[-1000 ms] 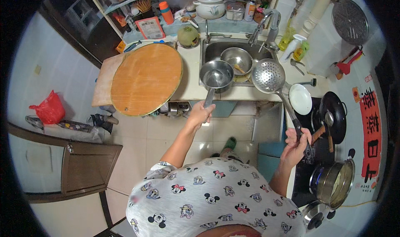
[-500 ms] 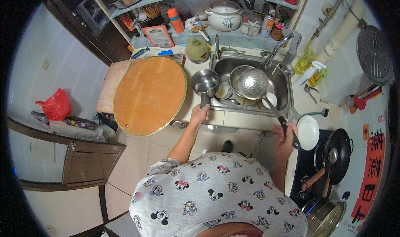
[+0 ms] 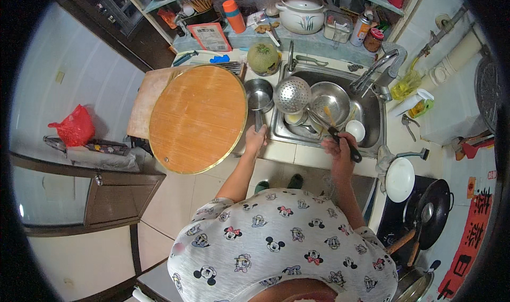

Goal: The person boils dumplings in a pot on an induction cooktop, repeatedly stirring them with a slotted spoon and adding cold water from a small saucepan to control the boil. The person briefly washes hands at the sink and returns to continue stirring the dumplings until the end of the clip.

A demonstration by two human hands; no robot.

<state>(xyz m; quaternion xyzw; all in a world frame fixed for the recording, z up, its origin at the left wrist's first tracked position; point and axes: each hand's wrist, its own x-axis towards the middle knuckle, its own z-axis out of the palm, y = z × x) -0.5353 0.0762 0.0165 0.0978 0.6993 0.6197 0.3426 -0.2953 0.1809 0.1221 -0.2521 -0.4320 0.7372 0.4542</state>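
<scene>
My left hand [image 3: 256, 140] is closed round the dark handle of a small steel saucepan [image 3: 259, 94], which is at the counter left of the sink. In my right hand [image 3: 341, 152] is the black handle of a skimmer [image 3: 291, 95]. Its round perforated head hangs over the sink's left side, close to the saucepan's rim but not plainly touching it. Below and to the right, a steel bowl [image 3: 330, 99] sits in the sink [image 3: 379, 122] with what looks like a wooden utensil in it. A small white bowl [image 3: 355, 130] lies near the sink's front right.
A large round wooden board [image 3: 197, 118] leans over the counter on the left. Behind stand a melon [image 3: 263, 58] and the faucet [image 3: 372, 71]. At right are a white plate [image 3: 400, 180] and a black wok [image 3: 433, 211] on the stove. A shelf holds a lidded pot [image 3: 301, 15].
The skimmer has swung left, from above the steel bowl to beside the saucepan, uncovering the bowl. My right hand moved left and slightly up with it. My left hand keeps its hold.
</scene>
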